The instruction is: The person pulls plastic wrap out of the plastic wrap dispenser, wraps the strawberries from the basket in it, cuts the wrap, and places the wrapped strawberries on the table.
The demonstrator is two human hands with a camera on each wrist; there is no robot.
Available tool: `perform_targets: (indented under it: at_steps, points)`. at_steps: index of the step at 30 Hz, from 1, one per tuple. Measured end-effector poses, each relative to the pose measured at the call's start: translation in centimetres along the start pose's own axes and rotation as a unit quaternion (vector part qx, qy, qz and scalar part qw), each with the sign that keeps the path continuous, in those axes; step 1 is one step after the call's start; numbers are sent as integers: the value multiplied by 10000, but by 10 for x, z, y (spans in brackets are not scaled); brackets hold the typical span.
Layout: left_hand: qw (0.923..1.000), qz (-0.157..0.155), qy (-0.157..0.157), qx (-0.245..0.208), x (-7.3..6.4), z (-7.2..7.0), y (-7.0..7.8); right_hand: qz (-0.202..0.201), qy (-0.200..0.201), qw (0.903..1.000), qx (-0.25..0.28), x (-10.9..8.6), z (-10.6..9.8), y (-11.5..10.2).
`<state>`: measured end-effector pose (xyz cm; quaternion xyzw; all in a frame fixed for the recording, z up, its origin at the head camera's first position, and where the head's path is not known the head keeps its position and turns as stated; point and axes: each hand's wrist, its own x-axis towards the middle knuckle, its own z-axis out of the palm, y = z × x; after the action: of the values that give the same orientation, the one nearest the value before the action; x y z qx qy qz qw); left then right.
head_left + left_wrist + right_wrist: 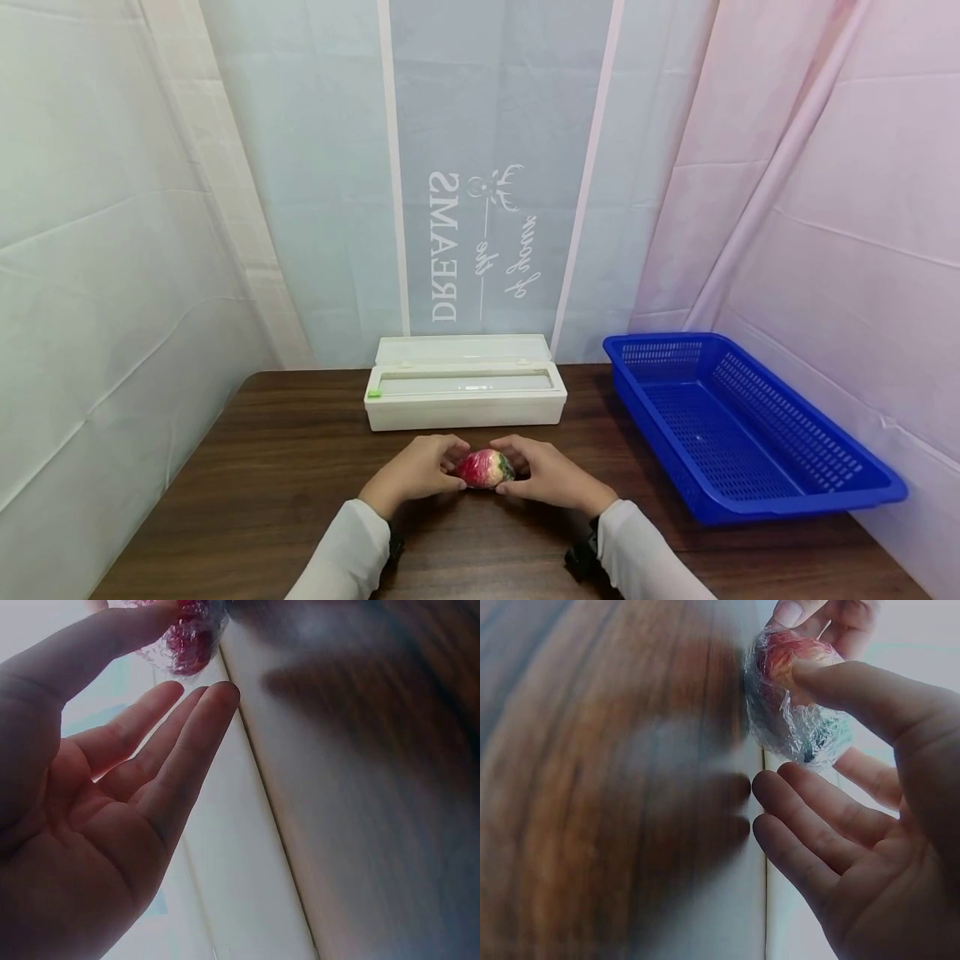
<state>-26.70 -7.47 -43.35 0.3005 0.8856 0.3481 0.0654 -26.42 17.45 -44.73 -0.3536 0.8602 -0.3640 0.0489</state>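
A red and yellow fruit (483,469) with a green end is wrapped in crinkled clear plastic film, low over the table in front of me. My left hand (423,471) holds its red end, the thumb pressing the film in the left wrist view. From the other side my right hand (551,473) grips the green end between thumb and fingers. In the right wrist view the wrapped fruit (799,697) shows the right thumb on its near face. Several fingers of each hand stretch out below the fruit, apart from it.
Behind the hands stands a long white film dispenser box (465,411) with its lid (463,350) raised. To the right is a blue perforated plastic basket (660,425). The dark wooden table (300,475) ends at curtains at the back and sides.
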Motion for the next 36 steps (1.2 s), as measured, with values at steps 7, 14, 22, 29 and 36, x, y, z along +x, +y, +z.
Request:
perform_targets:
  at_steps: [7,14,22,29,36]
  points:
    - [10000,-60,17,-41,-1,-5,1,38,45,9999,-88,-1,-1,-1]
    - [9998,22,141,111,-4,-10,2,139,250,9994,-207,-4,-4,-3]
    - [9972,33,508,544,-8,-17,3,412,647,9939,-790,-7,-11,-7]
    - [9808,-136,1044,1641,-15,-19,6,645,1159,9772,-1659,-17,-16,-10]
    - [9548,-322,1566,2507,-27,-20,5,701,1369,9566,-2473,-25,-20,-7]
